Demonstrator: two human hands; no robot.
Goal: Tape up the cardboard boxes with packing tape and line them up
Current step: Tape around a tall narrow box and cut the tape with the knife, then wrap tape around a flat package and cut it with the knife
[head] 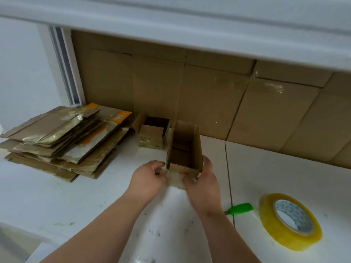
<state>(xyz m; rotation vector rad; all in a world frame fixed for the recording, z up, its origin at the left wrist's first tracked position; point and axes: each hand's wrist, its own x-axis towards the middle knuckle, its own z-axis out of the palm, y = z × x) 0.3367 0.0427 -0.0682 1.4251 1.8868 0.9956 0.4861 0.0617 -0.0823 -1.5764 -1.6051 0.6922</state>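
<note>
Cardboard box (pixel 187 149), small and brown with its top flaps standing up and open, sits on the white tiled surface (pixel 284 173) near the middle of the view, with nothing visible inside it. Clear glossy tape shows along its near bottom edge. The left hand (pixel 149 179) has curled fingers touching that near lower corner of the box, while the right hand (pixel 203 182) grips its right near corner, thumb up along the side wall. No writing on the box can be read. Just behind and to the left stands a second open box (pixel 152 134), also with nothing visible inside and with shiny tape around its base. Farther left lies a pile of flattened cartons (pixel 62 141), some with orange patches and old tape; any print on them is too blurred to read. To the right, well apart from the hands, a roll of yellowish packing tape (pixel 290 221) lies tilted on the surface, its white core bearing a faint pattern that cannot be read. A green cutter (pixel 241 208) lies between the roll and the right forearm. Large brown cardboard sheets (pixel 218 103) line the wall behind
</note>
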